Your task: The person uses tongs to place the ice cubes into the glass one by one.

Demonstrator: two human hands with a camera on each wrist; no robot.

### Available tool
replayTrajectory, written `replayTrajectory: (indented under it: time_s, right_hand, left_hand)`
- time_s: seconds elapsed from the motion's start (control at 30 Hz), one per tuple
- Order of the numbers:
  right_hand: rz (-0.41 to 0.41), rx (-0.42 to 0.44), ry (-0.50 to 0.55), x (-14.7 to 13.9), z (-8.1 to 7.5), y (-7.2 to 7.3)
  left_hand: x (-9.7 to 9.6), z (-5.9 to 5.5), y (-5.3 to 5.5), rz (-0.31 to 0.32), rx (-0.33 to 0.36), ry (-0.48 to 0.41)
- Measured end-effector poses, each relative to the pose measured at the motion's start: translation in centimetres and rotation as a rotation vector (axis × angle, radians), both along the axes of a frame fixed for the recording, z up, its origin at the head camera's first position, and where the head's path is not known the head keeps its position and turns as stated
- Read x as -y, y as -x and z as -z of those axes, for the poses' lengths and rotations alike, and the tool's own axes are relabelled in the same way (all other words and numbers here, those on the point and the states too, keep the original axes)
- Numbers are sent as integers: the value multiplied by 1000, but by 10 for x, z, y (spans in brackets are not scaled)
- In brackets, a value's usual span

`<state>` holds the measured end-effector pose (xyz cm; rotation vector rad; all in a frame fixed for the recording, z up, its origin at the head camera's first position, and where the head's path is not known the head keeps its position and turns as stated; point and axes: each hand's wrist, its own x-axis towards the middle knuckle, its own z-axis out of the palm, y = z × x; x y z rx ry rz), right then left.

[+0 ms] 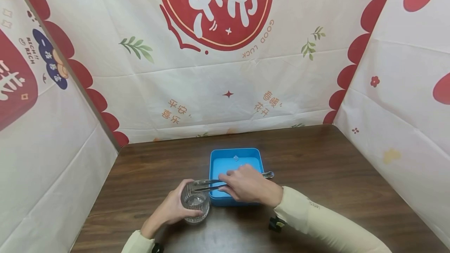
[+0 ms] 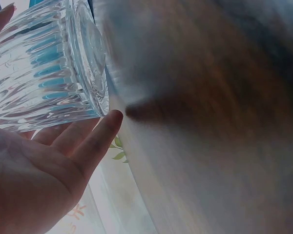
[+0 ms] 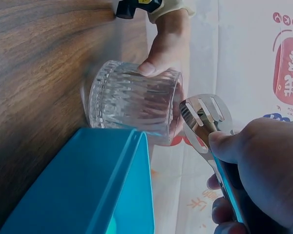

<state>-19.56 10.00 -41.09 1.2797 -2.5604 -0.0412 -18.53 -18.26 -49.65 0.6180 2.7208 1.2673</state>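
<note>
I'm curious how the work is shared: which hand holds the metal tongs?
The right hand, above the blue box, grips the metal tongs; the left hand holds the clear glass instead.

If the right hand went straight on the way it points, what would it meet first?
Probably the glass: the right hand points the tongs toward its mouth, tips seemingly close to the rim, though depth is unclear.

On the back cloth (image 1: pixel 207 83) we read "GOOD LUCK" (image 1: pixel 266 33), "平安喜乐" (image 1: pixel 174 111) and "春暖花开" (image 1: pixel 267 103); on the left cloth (image 1: pixel 59 128), "RICH!! RICH" (image 1: pixel 30 50). The print (image 1: pixel 314 204) on the right sleeve (image 1: pixel 330 223) is too small for us.
</note>
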Motion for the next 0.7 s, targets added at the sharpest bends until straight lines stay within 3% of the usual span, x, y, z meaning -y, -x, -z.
replayTrajectory:
  time_s: [0.47,0.7]
  right_hand:
    - [54,-8,64,-27,-2,5]
    - [109,16,55,-44,-5,9]
  left_hand:
    - [0,2,-1,-4,-35,9]
    - [0,0,0,-5,-9,9]
